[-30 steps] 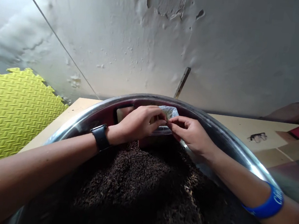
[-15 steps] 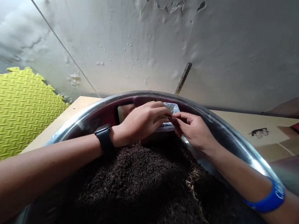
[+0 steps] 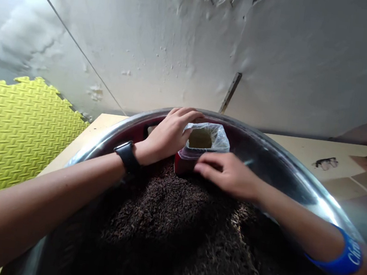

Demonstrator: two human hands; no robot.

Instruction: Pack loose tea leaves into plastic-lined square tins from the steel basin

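Note:
A small red box stands in dark, loose tea-like leaves inside a large shiny metal basin. A clear plastic bag lines the box, its mouth spread open and folded over the rim. My left hand, with a black watch at the wrist, grips the box's left side and back corner, thumb at the rim. Low at the box's front right, my right hand has loosely curled fingers, thumb apart from the index finger. Whether its fingertips touch the box is unclear.
The basin stands on a pale wooden surface. Yellow foam mat leans at the left. Glasses lie to the right, near cardboard. Behind is a peeling wall with a metal strip. A dark phone-like object is partly hidden behind my left hand.
My right hand has let go of the bag's edge and dropped lower, in front of the box. My left hand has shifted left onto the box's side. The bag's mouth now shows open.

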